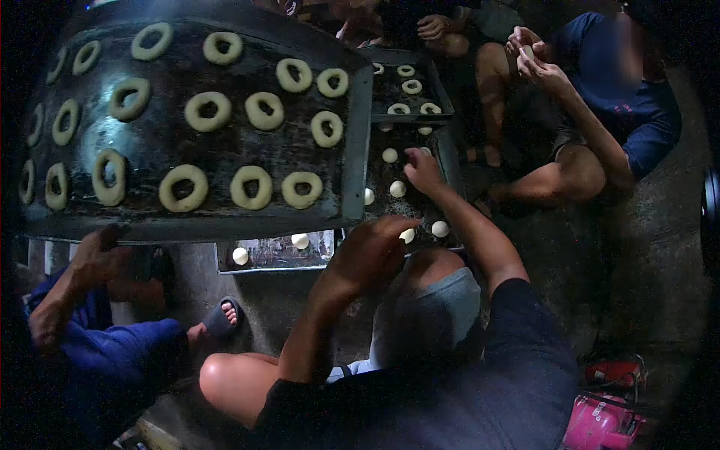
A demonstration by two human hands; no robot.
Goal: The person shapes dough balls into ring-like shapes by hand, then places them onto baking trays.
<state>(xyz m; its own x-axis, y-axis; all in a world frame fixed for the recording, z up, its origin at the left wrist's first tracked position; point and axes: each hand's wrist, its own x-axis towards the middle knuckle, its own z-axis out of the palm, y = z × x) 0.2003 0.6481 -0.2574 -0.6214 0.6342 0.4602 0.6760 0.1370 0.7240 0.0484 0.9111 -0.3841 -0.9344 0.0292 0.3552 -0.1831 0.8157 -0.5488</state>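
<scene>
My right hand [425, 171] reaches over a dark tray [448, 154] of round dough balls, its fingers closed at a pale dough ball [426, 151] that partly shows beyond them. Nearer my body, my left hand [371, 251] is raised with curled fingers pointing right. It is dark, and whatever it may hold is hidden. Just below its fingertips lies another dough ball [407, 235]. More dough balls, such as one in the middle [397, 189] and one at the right [440, 229], sit apart on the tray.
A large tray [354, 169] of dough rings fills the upper left; a person's hand [97, 256] is at its lower edge. A smaller ring tray [450, 112] lies behind. Another tray [274, 268] holds dough balls. A co-worker [645, 142] sits right. A pink container [600, 421] stands lower right.
</scene>
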